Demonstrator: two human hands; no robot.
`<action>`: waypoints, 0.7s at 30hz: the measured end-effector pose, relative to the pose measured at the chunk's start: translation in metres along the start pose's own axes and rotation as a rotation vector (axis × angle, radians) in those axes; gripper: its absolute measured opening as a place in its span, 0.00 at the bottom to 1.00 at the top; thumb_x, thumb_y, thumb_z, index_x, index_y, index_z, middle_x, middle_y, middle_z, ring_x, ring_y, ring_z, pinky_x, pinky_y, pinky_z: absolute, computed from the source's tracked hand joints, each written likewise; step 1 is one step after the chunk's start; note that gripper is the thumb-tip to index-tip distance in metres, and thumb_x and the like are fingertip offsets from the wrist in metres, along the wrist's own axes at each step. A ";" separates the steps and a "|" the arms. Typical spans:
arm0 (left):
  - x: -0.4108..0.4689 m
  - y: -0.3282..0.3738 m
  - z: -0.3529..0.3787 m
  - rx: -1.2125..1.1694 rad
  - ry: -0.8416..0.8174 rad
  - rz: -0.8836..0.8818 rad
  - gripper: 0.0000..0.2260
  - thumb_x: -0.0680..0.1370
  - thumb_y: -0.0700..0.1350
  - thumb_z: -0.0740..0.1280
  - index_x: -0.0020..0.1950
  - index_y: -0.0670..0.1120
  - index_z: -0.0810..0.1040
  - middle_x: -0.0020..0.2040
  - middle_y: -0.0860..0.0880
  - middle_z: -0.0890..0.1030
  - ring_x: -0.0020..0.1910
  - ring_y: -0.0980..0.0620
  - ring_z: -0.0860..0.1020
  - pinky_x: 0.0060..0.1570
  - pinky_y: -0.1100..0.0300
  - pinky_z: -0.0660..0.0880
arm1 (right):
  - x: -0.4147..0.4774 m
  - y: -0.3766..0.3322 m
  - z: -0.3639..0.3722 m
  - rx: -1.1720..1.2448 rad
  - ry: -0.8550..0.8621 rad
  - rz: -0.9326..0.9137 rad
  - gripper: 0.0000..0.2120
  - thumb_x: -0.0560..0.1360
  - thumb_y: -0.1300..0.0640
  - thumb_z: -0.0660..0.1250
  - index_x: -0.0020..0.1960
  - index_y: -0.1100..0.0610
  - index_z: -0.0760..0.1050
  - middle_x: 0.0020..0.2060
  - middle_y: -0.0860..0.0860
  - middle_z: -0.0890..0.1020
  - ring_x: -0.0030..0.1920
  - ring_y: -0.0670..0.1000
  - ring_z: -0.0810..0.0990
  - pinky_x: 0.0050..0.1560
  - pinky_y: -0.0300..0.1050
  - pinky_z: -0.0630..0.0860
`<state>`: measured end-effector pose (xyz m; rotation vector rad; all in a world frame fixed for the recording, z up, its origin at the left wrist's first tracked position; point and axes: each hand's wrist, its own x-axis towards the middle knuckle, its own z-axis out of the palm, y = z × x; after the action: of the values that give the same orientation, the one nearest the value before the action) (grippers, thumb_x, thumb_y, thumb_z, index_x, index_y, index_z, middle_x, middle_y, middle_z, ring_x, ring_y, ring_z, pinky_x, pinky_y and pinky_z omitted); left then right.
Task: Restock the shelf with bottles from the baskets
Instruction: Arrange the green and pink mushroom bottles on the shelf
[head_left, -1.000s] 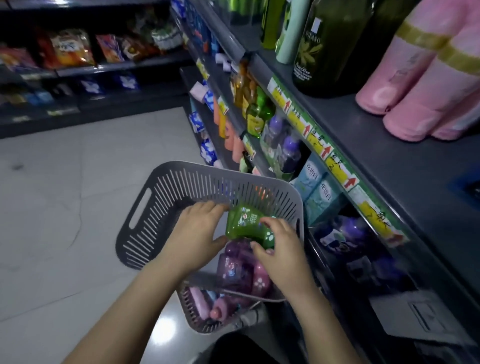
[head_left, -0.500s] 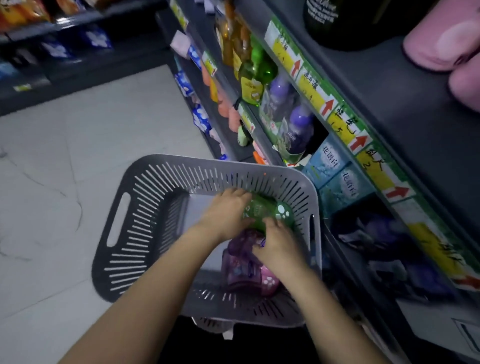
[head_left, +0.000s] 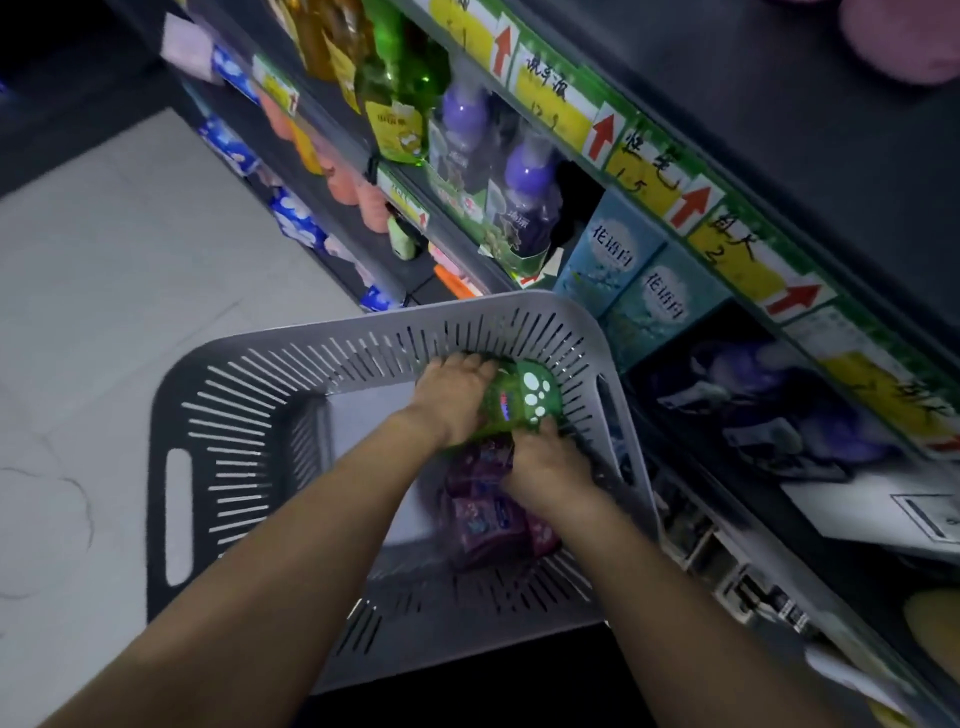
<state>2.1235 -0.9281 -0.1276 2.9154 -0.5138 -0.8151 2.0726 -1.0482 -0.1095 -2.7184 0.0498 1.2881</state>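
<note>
Nearest the camera, both forearms reach down into a grey slotted basket (head_left: 171, 441) set against the shelving (head_left: 753, 93). The right hand (head_left: 550, 467) sits at the near end of a green bottle (head_left: 519, 400) with its fingers curled onto it. The fingertips are hidden, so the depth of that hold cannot be confirmed. The left hand (head_left: 454, 395) wraps the bottle's left flank, fingers bent over its far edge. The bottle lies tilted in the basket's far right corner, resting on purple bottles (head_left: 488, 519) packed beneath it. Beyond the basket, a lower tier carries purple-capped bottles (head_left: 530, 197), with teal boxes (head_left: 613, 254) just beside them and a price-label strip (head_left: 649, 171) above.

Risks, as judged: the bottle looks glossy, so a shallow hold could slip on lifting and drop it onto the purple stock. The basket wall stands close on the right and could catch the bottle. The shelf row appears crowded, so placing the bottle may topple its neighbours.
</note>
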 end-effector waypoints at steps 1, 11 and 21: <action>0.000 -0.001 0.000 0.038 0.013 0.000 0.31 0.75 0.52 0.66 0.74 0.45 0.58 0.70 0.44 0.66 0.68 0.43 0.64 0.67 0.52 0.60 | -0.002 0.001 0.001 -0.024 0.019 -0.004 0.23 0.76 0.55 0.64 0.68 0.57 0.64 0.68 0.58 0.61 0.65 0.62 0.66 0.63 0.56 0.68; -0.027 -0.010 0.003 -0.228 -0.038 -0.164 0.27 0.73 0.51 0.69 0.67 0.44 0.63 0.61 0.42 0.75 0.60 0.40 0.75 0.53 0.53 0.73 | 0.004 0.003 0.001 -0.140 -0.131 -0.043 0.35 0.72 0.38 0.65 0.72 0.52 0.60 0.72 0.58 0.61 0.71 0.62 0.57 0.69 0.55 0.57; -0.077 -0.050 -0.004 -0.625 0.062 -0.426 0.24 0.68 0.46 0.74 0.61 0.45 0.70 0.54 0.42 0.80 0.55 0.43 0.78 0.48 0.57 0.72 | -0.005 0.003 -0.002 0.497 -0.163 0.149 0.46 0.57 0.50 0.81 0.67 0.57 0.60 0.65 0.54 0.73 0.61 0.55 0.76 0.59 0.45 0.74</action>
<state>2.0783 -0.8555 -0.0937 2.4587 0.3331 -0.7426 2.0703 -1.0517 -0.1045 -2.2172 0.4934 1.3172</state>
